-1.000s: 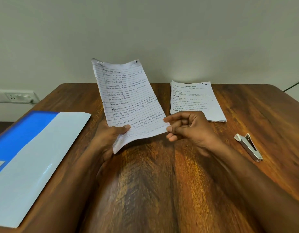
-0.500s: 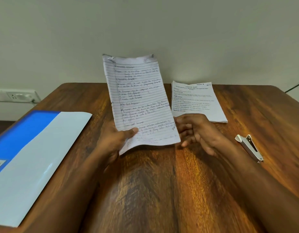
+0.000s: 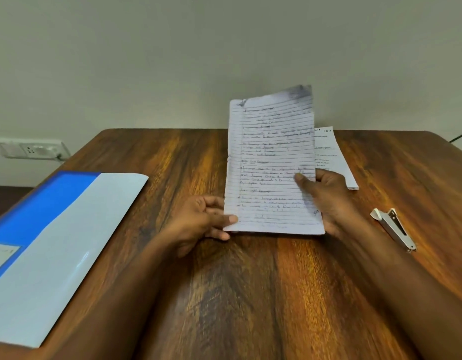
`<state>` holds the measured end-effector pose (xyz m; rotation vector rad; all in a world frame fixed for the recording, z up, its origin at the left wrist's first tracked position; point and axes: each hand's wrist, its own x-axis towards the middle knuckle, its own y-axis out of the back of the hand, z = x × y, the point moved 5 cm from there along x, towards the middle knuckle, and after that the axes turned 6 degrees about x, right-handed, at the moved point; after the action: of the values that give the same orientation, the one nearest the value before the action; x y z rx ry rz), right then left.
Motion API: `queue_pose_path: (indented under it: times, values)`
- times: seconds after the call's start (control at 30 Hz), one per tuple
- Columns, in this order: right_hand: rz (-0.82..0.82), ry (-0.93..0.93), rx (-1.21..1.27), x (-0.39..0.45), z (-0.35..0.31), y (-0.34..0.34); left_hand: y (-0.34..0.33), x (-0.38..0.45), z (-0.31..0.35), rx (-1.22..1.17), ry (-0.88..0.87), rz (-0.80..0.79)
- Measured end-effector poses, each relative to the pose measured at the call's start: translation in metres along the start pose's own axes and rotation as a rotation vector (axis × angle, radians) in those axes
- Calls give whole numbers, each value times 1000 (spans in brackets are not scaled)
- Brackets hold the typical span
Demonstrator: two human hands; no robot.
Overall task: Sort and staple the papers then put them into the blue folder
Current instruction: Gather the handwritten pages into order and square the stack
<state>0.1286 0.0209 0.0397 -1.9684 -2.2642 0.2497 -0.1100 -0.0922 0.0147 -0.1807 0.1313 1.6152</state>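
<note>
I hold a set of lined handwritten papers point(image 3: 271, 162) upright above the middle of the wooden table point(image 3: 250, 294). My left hand point(image 3: 201, 222) pinches their lower left corner. My right hand point(image 3: 326, 196) grips the right edge, thumb on the front. Behind them a printed stack of papers point(image 3: 333, 157) lies flat, partly hidden. The blue folder point(image 3: 42, 203) lies open at the left with its pale inner flap point(image 3: 68, 250) showing. A small silver stapler point(image 3: 393, 229) rests on the table to the right of my right wrist.
A wall socket point(image 3: 29, 150) sits on the wall at the left. A dark cable point(image 3: 461, 135) crosses the far right corner. Bare wood stretches between my forearms toward the table's near edge.
The handwritten papers have swung to the right and stand more upright. My right hand, earlier beside the sheet with curled fingers, now grips its right edge.
</note>
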Motion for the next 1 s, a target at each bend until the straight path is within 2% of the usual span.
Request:
queue_pose_path:
  times: [0.27, 0.43, 0.67, 0.87, 1.0]
  values:
    - [-15, 69, -43, 9, -2, 10, 2, 3, -5, 20, 26, 11]
    - [0, 89, -31, 11, -6, 14, 5, -3, -4, 103, 56, -128]
    - [-44, 87, -89, 8, 0, 7, 2, -2, 1, 26, 20, -104]
    - [-9, 102, -66, 14, -13, 21, -2, -5, -5, 166, 42, -200]
    - [-96, 82, -81, 14, -14, 21, 0, -4, -1, 105, 0, -168]
